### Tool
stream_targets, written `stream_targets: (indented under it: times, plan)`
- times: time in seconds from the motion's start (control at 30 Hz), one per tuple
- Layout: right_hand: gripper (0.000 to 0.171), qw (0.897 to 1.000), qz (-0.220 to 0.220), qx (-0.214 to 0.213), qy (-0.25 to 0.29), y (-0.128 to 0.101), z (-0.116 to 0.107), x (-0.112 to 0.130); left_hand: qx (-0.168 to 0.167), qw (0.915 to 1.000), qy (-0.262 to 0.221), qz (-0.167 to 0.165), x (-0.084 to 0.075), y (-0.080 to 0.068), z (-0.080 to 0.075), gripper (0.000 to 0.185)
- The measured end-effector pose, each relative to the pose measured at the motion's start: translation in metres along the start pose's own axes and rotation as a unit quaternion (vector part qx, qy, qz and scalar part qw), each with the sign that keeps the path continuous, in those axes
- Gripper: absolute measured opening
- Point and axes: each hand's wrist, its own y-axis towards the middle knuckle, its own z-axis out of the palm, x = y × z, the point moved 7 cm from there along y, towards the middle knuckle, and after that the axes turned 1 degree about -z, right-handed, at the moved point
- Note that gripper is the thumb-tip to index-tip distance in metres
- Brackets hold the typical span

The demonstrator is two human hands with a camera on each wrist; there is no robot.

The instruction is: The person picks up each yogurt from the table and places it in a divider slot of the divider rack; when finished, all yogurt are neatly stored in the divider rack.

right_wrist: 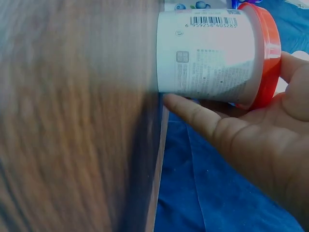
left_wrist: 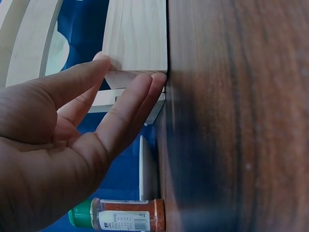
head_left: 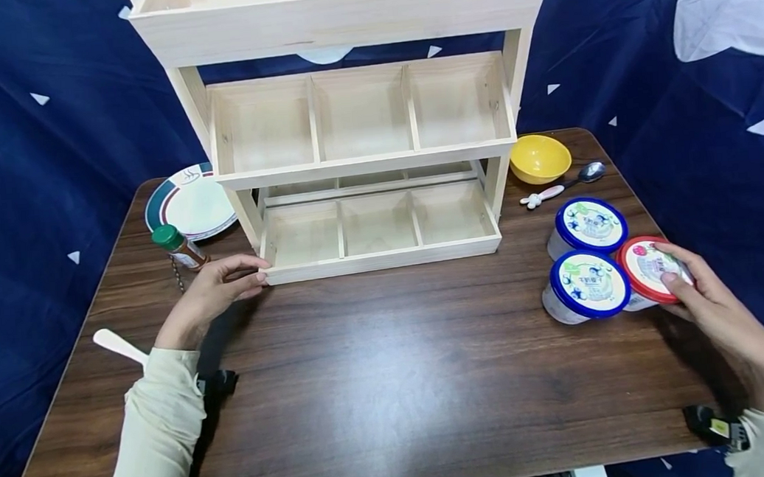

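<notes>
My left hand (head_left: 228, 282) lies on the table with straight fingers (left_wrist: 130, 92) touching the front left corner of a pale wooden three-tier rack (head_left: 383, 257). A spice bottle with a green cap (head_left: 179, 247) stands just behind that hand, also visible low in the left wrist view (left_wrist: 128, 214). My right hand (head_left: 699, 297) grips a white tub with a red lid (head_left: 646, 268) at the table's right side, thumb on the lid and fingers along the wall (right_wrist: 207, 53). Two blue-lidded tubs (head_left: 590, 225) (head_left: 588, 285) stand right beside it.
The rack's compartments hold nothing. A green-rimmed plate (head_left: 189, 204) lies behind the bottle. A yellow bowl (head_left: 539, 157) and a spoon (head_left: 564, 185) sit at the back right. A white utensil handle (head_left: 120, 345) lies by my left forearm. The dark wooden table (head_left: 392, 385) is bare in front.
</notes>
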Motion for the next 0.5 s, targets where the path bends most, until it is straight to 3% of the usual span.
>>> stream_targets:
  times: [0.27,0.5]
  plan:
    - [0.056,1.0,0.018,-0.004,0.01,-0.002,0.0,-0.002,0.003,1.0,0.004,-0.002,0.001,0.0,0.0,0.035]
    - [0.053,0.999,-0.003,-0.032,0.023,-0.006,-0.009,0.007,0.012,0.9997,-0.005,0.021,-0.003,0.001,0.001,0.033]
